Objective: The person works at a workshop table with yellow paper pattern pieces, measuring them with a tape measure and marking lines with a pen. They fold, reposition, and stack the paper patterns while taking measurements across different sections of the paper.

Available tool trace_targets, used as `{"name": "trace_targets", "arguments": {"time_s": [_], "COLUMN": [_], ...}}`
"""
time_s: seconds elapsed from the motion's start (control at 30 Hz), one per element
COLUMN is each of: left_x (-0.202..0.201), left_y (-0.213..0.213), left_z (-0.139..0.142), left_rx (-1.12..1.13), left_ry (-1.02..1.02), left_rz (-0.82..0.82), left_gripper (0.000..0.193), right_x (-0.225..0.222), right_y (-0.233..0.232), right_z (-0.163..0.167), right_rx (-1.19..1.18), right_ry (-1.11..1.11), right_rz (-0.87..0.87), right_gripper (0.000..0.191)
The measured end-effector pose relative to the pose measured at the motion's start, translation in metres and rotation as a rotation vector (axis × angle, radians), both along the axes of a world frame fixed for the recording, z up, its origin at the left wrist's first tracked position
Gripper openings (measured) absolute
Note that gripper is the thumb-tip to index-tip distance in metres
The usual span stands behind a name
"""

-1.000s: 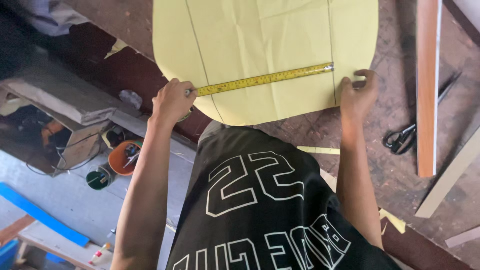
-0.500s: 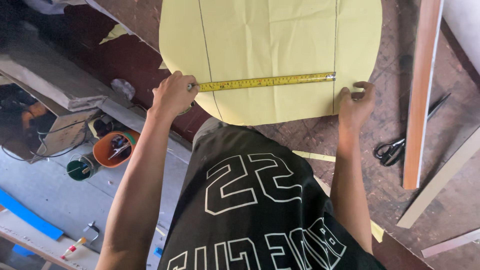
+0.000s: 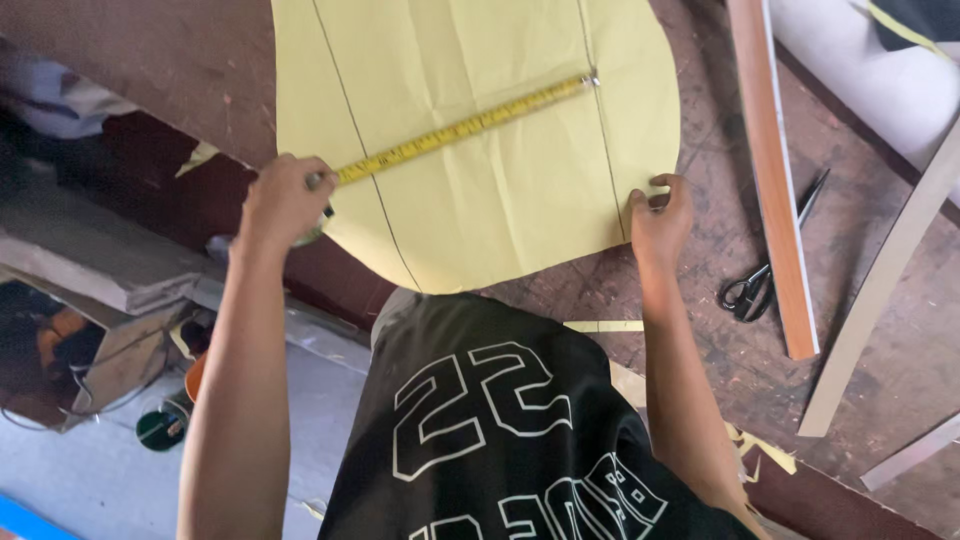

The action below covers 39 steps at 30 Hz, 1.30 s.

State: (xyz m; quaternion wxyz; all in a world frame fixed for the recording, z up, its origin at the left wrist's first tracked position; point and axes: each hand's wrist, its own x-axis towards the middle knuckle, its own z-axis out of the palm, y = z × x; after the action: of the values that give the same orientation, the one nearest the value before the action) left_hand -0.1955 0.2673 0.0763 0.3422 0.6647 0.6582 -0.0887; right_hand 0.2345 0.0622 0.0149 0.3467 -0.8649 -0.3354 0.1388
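- The yellow paper sheet [image 3: 480, 150] lies flat on the brown bench [image 3: 700, 300]; its rounded lower edge reaches the bench's near edge.
- A yellow tape measure [image 3: 465, 128] runs slantwise across the sheet, its hook end near the right-hand drawn line.
- Bare bench lies right of the sheet, up to a wooden strip [image 3: 770, 180] with scissors [image 3: 765, 270] just beside it.
- The left hand [image 3: 283, 200] is curled shut on the tape's case at the sheet's left edge.
- The right hand [image 3: 660, 215] presses the sheet's right edge, fingers bent down.
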Motion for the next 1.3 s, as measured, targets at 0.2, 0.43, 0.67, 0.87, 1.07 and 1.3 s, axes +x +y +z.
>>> {"name": "trace_targets", "arguments": {"time_s": [0.2, 0.43, 0.67, 0.87, 1.07, 1.3], "left_x": [0.015, 0.030, 0.023, 0.017, 0.013, 0.008], "left_y": [0.095, 0.142, 0.142, 0.143, 0.141, 0.142], "left_z": [0.026, 0.053, 0.038, 0.036, 0.035, 0.034], "left_rx": [0.188, 0.140, 0.168, 0.199, 0.153, 0.148], "left_ry": [-0.056, 0.024, -0.002, 0.026, 0.064, 0.055], "left_rz": [-0.136, -0.124, -0.176, -0.172, -0.109, -0.115], "left_gripper": [0.029, 0.030, 0.032, 0.032, 0.029, 0.026], "right_x": [-0.005, -0.009, -0.008, -0.009, -0.010, -0.009], "right_y": [0.003, 0.009, 0.007, 0.002, 0.003, 0.001], "right_z": [0.009, 0.017, 0.016, 0.008, 0.005, 0.002], "right_rx": [0.028, 0.022, -0.057, 0.001, -0.025, 0.031], "right_ry": [-0.015, -0.025, 0.053, 0.039, 0.120, 0.089], "right_rz": [-0.009, 0.003, -0.009, 0.066, 0.014, 0.085], "right_gripper": [0.027, 0.029, 0.027, 0.026, 0.026, 0.026]}}
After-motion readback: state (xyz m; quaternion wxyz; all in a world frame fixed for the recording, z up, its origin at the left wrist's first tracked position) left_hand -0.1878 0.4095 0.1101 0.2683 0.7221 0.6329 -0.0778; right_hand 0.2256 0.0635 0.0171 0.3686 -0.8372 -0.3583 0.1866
